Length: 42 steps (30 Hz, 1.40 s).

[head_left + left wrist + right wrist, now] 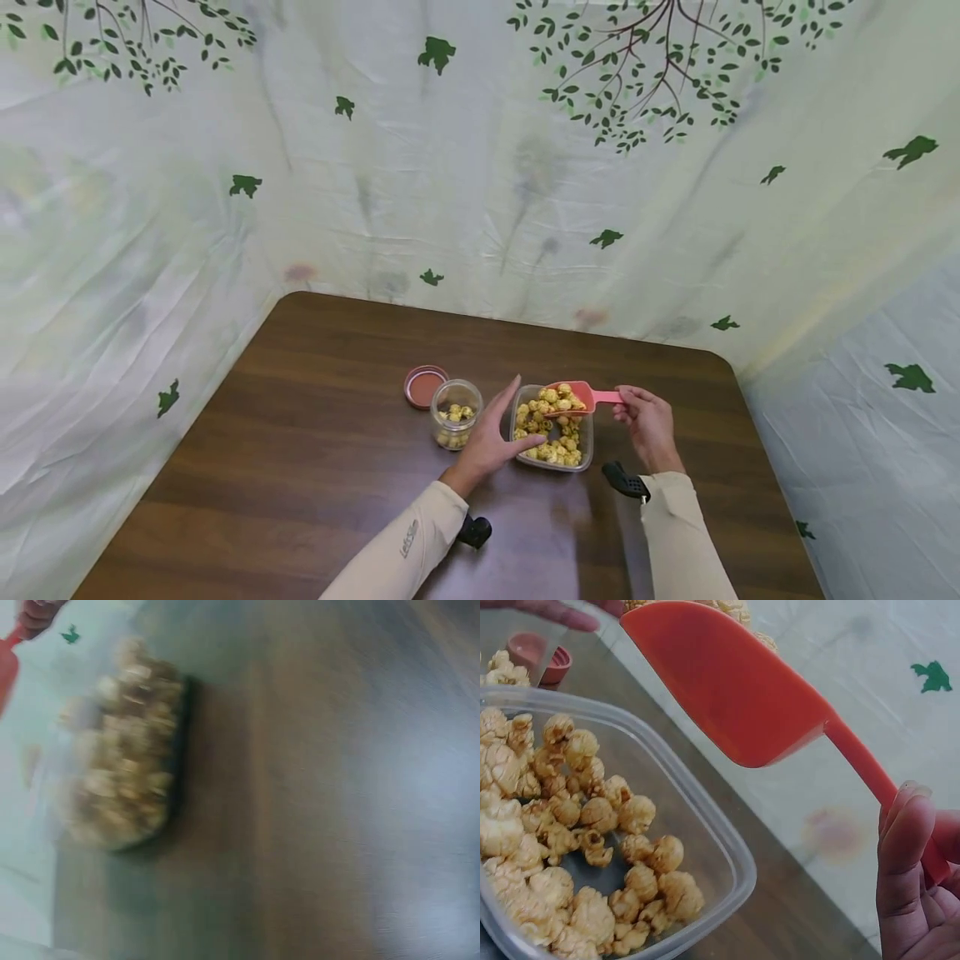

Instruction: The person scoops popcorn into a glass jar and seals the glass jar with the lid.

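Observation:
My right hand (pixel 649 425) pinches the handle of a red scoop (pixel 727 690) between thumb and fingers. Caramel popcorn fills the scoop, which is raised over a clear plastic container (pixel 739 862). More popcorn (pixel 555 454) lies in that container, with a bare patch of its bottom showing in the middle. My left hand (pixel 487 442) is at the container's left side, fingers straight and thumb spread, overlapping the rim in the head view; nothing is in its grasp. The left wrist view is blurred and shows the popcorn container without that hand.
Left of my left hand stands a clear jar (pixel 457 390) without its lid, partly filled with popcorn. Its red lid (pixel 425 386) lies on the brown table (pixel 337 433) just behind it. Patterned fabric (pixel 480 167) hangs along the table's back and sides.

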Motion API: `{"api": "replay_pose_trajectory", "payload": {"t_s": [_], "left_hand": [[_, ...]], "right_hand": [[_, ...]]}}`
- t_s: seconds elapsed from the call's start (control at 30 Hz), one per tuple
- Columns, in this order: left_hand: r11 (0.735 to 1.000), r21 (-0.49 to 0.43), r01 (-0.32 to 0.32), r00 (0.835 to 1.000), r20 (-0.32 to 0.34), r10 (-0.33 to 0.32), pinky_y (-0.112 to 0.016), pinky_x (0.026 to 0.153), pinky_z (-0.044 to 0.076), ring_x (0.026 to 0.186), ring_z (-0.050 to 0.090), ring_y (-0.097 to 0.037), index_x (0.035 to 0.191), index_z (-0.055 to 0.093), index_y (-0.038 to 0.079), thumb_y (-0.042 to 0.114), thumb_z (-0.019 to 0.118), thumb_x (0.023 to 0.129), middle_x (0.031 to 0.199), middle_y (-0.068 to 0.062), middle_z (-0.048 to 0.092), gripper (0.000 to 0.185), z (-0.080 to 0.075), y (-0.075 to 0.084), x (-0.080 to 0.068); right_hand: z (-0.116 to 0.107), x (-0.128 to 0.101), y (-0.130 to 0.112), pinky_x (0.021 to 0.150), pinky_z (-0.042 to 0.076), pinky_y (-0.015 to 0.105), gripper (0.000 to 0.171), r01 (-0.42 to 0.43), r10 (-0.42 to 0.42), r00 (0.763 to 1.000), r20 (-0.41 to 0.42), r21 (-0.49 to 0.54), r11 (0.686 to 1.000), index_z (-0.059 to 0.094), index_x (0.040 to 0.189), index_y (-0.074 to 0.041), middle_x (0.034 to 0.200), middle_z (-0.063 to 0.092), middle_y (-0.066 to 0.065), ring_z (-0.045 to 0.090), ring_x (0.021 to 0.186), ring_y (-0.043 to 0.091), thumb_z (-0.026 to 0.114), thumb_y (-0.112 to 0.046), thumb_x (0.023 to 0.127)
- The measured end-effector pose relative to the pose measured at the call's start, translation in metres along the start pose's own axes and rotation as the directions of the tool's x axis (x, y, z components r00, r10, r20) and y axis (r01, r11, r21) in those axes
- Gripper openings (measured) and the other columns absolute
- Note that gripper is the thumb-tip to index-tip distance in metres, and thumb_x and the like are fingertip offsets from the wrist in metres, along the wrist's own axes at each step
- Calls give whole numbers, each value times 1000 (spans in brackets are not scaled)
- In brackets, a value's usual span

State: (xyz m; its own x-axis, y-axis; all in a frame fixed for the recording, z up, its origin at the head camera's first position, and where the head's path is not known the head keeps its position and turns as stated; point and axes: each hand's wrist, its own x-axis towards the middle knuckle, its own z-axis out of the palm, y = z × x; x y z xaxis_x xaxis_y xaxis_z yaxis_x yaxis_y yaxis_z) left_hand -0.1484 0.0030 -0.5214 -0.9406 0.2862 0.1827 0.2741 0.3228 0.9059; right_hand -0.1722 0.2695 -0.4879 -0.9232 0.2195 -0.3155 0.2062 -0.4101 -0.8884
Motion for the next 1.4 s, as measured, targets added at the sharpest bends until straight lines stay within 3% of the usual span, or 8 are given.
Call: {"api": "replay_pose_trajectory", "payload": {"t_s": [0.23, 0.43, 0.67, 0.8, 0.87, 1.0, 1.2, 1.4], "left_hand": [[996, -27, -79, 997, -19, 79, -54, 108, 31, 139, 33, -32, 154, 27, 24, 29, 81, 78, 154, -9, 33, 93, -18, 22, 12], [993, -48, -107, 994, -37, 105, -53, 109, 30, 140, 31, -30, 154, 26, 22, 31, 81, 79, 156, -5, 30, 93, -41, 34, 18], [989, -32, -142, 985, -104, 138, -50, 110, 30, 138, 34, -31, 152, 30, 19, 22, 81, 79, 153, -7, 35, 89, -72, 39, 25], [986, -28, -165, 978, -130, 160, -46, 106, 37, 137, 36, -24, 150, 35, 14, 16, 80, 79, 152, -5, 37, 84, -90, 33, 26], [989, 0, -151, 979, -140, 149, -38, 91, 47, 113, 54, -18, 149, 37, 14, 18, 80, 80, 151, -3, 40, 82, -97, 28, 25], [992, 2, -130, 979, -160, 128, -31, 70, 49, 82, 52, -14, 146, 43, 12, 17, 81, 79, 147, -3, 46, 77, -108, 15, 20], [992, -11, -122, 971, -208, 117, -45, 98, 42, 102, 61, -26, 141, 49, 8, 12, 81, 78, 138, -10, 54, 71, -116, -1, 10], [995, 47, -82, 975, -204, 90, -46, 93, 44, 109, 58, -28, 140, 51, 12, 18, 82, 76, 124, -11, 62, 71, -118, -15, 0]], "right_hand": [[7, -2, -13, 56, 54, 20, 27, -26, 26, 1000, 1, -27, 999, 71, 79, -9, 68, 66, 4, 60, 54, 10, 52, -7, 99], [16, 2, -18, 56, 54, 20, 18, 2, -2, 1000, 12, -31, 1000, 68, 92, 0, 67, 65, 4, 60, 54, 10, 53, -7, 98], [32, 5, -25, 54, 53, 19, 24, 29, -28, 999, 27, -25, 999, 70, 82, -6, 66, 64, 4, 59, 52, 10, 52, -6, 99], [41, 5, -28, 53, 52, 19, 22, 37, -36, 999, 37, -19, 999, 69, 85, -4, 64, 64, 4, 59, 51, 10, 51, -4, 98], [46, 5, -28, 53, 52, 19, 21, 41, -40, 998, 39, -20, 999, 68, 86, -2, 64, 64, 4, 60, 50, 10, 51, -3, 98], [55, 5, -26, 53, 52, 19, 17, 44, -42, 998, 43, -40, 998, 67, 89, 1, 65, 64, 5, 60, 50, 10, 53, -2, 97], [70, 4, -18, 54, 52, 18, 19, 59, -54, 997, 55, -102, 993, 58, 107, 12, 65, 63, 3, 59, 51, 9, 53, -4, 98], [84, 2, -10, 53, 52, 18, 20, 41, -35, 998, 43, -138, 990, 57, 110, 13, 65, 63, 1, 58, 51, 8, 51, -3, 98]]}}
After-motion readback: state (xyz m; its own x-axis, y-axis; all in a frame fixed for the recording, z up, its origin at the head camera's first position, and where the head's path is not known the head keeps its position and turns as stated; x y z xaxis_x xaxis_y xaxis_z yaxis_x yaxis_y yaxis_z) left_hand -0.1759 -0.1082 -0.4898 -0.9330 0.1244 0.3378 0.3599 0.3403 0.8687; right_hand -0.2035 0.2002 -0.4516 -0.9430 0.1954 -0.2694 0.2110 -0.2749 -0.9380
